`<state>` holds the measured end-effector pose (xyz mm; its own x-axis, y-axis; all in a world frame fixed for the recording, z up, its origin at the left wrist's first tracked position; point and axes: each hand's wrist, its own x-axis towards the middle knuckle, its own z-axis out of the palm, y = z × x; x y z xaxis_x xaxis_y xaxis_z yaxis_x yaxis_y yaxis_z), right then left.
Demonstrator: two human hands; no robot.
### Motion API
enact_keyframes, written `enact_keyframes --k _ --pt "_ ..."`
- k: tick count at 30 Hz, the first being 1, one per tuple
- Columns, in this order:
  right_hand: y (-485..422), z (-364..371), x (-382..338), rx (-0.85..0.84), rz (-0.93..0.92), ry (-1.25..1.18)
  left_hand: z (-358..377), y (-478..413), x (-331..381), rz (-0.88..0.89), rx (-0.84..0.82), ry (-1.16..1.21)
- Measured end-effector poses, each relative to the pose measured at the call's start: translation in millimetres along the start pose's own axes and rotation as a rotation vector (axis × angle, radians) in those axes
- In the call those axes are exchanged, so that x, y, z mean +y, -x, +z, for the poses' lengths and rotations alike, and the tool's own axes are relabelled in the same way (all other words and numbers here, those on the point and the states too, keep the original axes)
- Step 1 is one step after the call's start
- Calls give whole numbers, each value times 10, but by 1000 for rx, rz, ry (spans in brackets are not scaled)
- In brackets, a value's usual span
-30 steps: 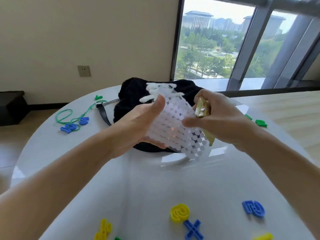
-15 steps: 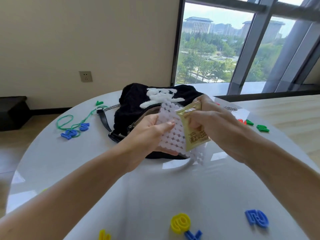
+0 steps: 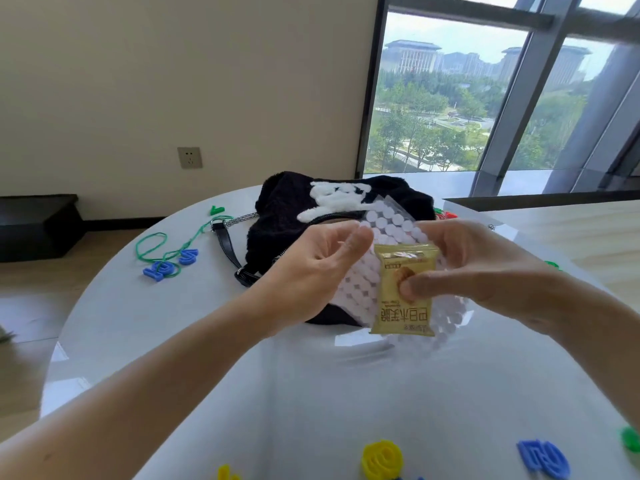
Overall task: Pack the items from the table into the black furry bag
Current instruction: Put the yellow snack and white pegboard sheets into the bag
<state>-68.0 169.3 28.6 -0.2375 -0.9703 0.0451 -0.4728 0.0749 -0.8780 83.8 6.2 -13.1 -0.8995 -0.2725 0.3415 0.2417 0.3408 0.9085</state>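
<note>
From the head view, both hands are raised over the white round worktop, just in front of the black furry bag. The bag lies toward the far edge with its white fluffy motif facing up and its black strap and chain trailing to the left. The right hand pinches a gold snack packet, thumb on the printed front and fingers curled out of sight behind it. The packet hangs upright, its text upside down. It lies against a clear sheet of white round dots, which rises behind it and in front of the bag's opening. The left hand has its fingers curled, with thumb and forefinger nipping the sheet's left edge. To the left on the worktop, a green cord loops around blue number pieces. At the near edge lie a yellow piece, a blue piece and a green piece.
</note>
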Motion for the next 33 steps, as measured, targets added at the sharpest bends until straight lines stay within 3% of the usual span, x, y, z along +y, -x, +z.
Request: enact_keyframes --k 4,7,10,16,21,27,33 --pt "14 -162 154 200 97 -199 -251 -114 -124 81 206 -655" --pt "-1 -241 224 448 65 -328 -451 -233 -311 -59 136 -1182" --pt "-65 -242 217 538 -60 -160 -503 -337 -489 -132 87 -1430" --pt "-379 -40 85 605 -385 555 -647 -515 -441 -19 241 -1195" --pt "-725 100 142 542 -484 1015 -684 -607 -261 -31 165 -995" --pt "-1046 251 348 528 -484 1310 -695 -697 -223 -27 131 -971" --pt "-1384 323 426 477 -520 1438 -737 -760 -212 -1 159 -988"
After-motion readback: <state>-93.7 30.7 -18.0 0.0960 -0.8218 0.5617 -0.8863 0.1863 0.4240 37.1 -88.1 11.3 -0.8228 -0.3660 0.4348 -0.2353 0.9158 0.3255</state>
